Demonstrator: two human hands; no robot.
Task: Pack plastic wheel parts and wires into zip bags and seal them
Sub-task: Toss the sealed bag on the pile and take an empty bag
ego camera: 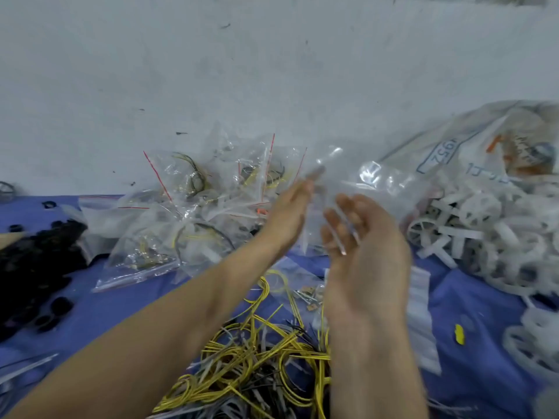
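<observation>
Progress: the task is partly done, in my judgement. A heap of packed bags (pixel 169 219) lies beyond the wire pile (pixel 257 364) and to its left. Several show yellow and dark wire inside and a red strip along the mouth. Whether each one is sealed I cannot tell.

Much is left. The wire pile itself is a large loose tangle on the near edge of the worktop (pixel 121 309). To the right of the wire pile, a mound of white wheels (pixel 472 231) spills from a big clear sack. To its left sits a heap of black parts (pixel 33 261). Just right of the wire pile lies what looks like a stack of flat empty bags (pixel 420 316).

Item in hand: one clear zip bag (pixel 381 189) is held up above the wire pile, between both hands. It looks empty, so I judge this bag is being opened for filling.

Pose: both forearms reach forward over the wire pile. The right grip (pixel 363 243) is raised, and its fingers (pixel 341 228) curl around the bag's near edge and hold it. The left grip (pixel 290 213) stretches out nearly straight to the bag's left edge. Motion blur hides its fingertips, so I cannot tell whether it pinches the bag.
</observation>
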